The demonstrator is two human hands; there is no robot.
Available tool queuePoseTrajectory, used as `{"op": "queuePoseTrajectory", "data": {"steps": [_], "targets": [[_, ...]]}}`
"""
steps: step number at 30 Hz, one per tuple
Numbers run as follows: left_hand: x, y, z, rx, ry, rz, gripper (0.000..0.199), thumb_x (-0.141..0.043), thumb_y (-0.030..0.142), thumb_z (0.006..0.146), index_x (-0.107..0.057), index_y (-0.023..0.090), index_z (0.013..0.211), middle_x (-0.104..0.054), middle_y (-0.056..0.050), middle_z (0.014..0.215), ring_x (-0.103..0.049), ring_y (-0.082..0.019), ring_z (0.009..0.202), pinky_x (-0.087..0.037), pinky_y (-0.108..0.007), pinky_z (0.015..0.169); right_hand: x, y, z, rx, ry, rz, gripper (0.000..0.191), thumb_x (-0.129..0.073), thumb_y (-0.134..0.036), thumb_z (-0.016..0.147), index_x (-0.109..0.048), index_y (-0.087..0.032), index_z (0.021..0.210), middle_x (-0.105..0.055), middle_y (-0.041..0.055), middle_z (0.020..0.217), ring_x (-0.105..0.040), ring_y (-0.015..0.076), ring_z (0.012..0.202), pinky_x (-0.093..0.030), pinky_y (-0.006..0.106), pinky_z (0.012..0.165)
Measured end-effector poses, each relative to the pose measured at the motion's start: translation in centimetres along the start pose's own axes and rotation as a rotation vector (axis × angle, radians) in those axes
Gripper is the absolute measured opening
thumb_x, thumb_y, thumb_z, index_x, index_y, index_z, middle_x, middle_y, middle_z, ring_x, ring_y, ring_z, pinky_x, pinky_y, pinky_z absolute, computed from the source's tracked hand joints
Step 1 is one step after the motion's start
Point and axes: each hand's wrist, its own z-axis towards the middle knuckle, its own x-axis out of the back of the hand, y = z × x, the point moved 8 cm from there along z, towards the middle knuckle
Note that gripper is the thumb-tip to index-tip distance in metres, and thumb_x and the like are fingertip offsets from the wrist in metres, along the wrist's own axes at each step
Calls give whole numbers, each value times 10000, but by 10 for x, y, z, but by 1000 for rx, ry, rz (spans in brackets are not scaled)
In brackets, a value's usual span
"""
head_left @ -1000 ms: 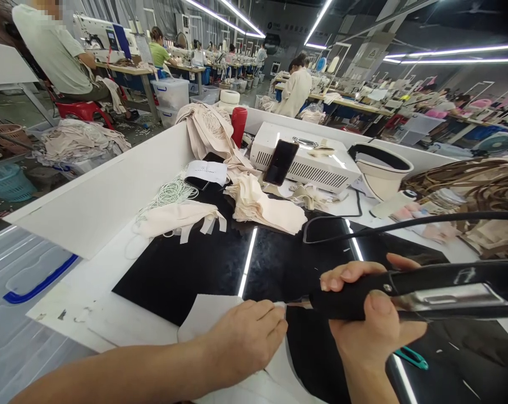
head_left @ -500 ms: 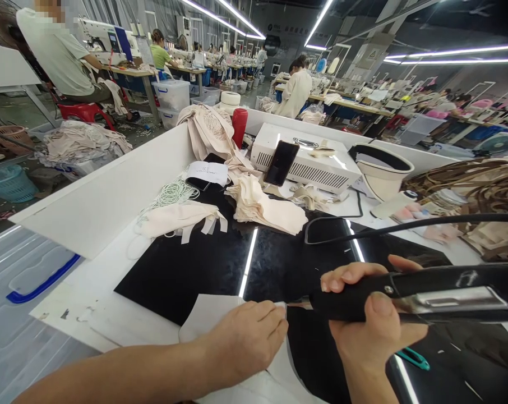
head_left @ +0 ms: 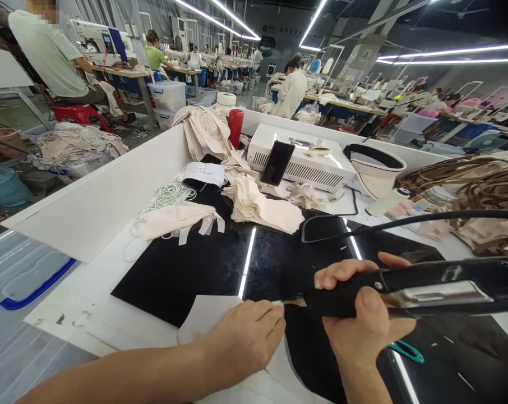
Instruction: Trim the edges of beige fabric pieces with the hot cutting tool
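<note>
Near the front edge of the black board [head_left: 182, 269], my left hand [head_left: 248, 339] is closed, its fingertips pinched on the edge of a white sheet [head_left: 203, 311]. Whether that sheet is cloth or card I cannot tell. My right hand [head_left: 359, 320] wraps round the grip of a black corded hand tool [head_left: 430, 289] with a metal strip on its side. A thin metal tip [head_left: 295, 300] at the tool's front points left and reaches close to my left fingertips; whether it touches the sheet is hidden. Just beyond my right wrist lies a small teal tool [head_left: 407, 352].
A stack of cream fabric pieces [head_left: 264, 205] and a cream fabric piece with strips [head_left: 178, 219] lie behind. Further back stand a phone [head_left: 278, 163], a white vented box [head_left: 304, 154] and a cream visor [head_left: 375, 168]. A black cable [head_left: 405, 224] crosses the right side.
The whole view has shifted slightly left. Both hands keep the same hold, and the tool's tip stays close to my left fingertips.
</note>
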Motion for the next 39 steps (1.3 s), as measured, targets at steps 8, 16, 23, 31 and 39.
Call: {"op": "queuePoseTrajectory", "data": {"steps": [8, 16, 23, 31, 39], "targets": [[-6, 0, -6, -2, -27, 23, 223, -492, 69, 1070, -702, 83, 1147, -756, -98, 1189, -698, -182, 1058, -592, -283, 827, -4, 3, -2, 5, -31, 19, 388, -777, -298, 836, -596, -269, 1178, -645, -62, 756, -592, 138, 555, -546, 310, 513], [-10, 1, -9, -45, -44, 57, 175, -565, 66, 1044, -681, 62, 1174, -758, -104, 1194, -717, -191, 1078, -589, -298, 908, -15, 5, -7, -5, -91, 71, 387, -767, -309, 868, -577, -276, 1203, -646, -63, 782, -613, 131, 564, -550, 301, 521], [-13, 0, -7, -51, -99, 62, 209, -499, 44, 1060, -664, 73, 1185, -764, -109, 1159, -715, -185, 1054, -599, -303, 857, -15, 8, -9, -13, -90, 44, 353, -742, -290, 884, -564, -283, 1189, -645, -68, 785, -623, 129, 572, -565, 312, 541], [-12, -23, -6, 34, -203, -15, 218, -506, 31, 1034, -643, 105, 1187, -726, -114, 1242, -692, -219, 1090, -594, -340, 829, 2, -20, 0, 8, -16, -3, 428, -828, -353, 793, -617, -270, 1157, -654, -58, 742, -586, 145, 540, -538, 314, 493], [14, -26, 5, -15, -20, -71, 189, -536, 79, 1060, -648, 84, 1212, -716, -95, 1267, -650, -213, 1172, -527, -364, 1060, 36, -47, -23, -56, 89, -87, 466, -859, -382, 735, -625, -285, 1127, -656, -54, 697, -527, 167, 521, -521, 308, 425]]}}
